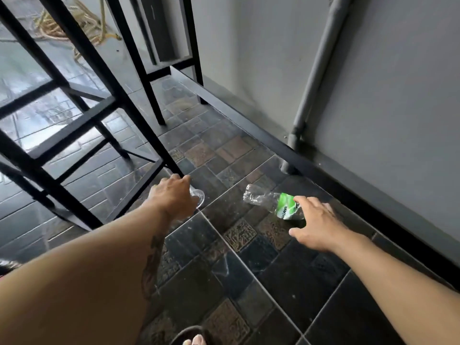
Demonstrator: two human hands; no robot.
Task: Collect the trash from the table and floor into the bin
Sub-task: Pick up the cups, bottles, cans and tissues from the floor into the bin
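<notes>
A crushed clear plastic bottle [263,198] with a green and white label lies on the dark tiled floor near the wall. My right hand [316,224] hovers just beside its label end, fingers spread, with the fingertips touching or almost touching the label. My left hand [171,196] is closed around a clear plastic cup [198,194], whose round end pokes out past my fingers, low over the floor. No bin is in view.
A black metal table frame [82,120] stands at the left, one leg foot right by my left hand. A grey wall with a black skirting [311,160] and a grey pipe [316,78] runs along the right. My sandalled foot [191,338] is at the bottom edge.
</notes>
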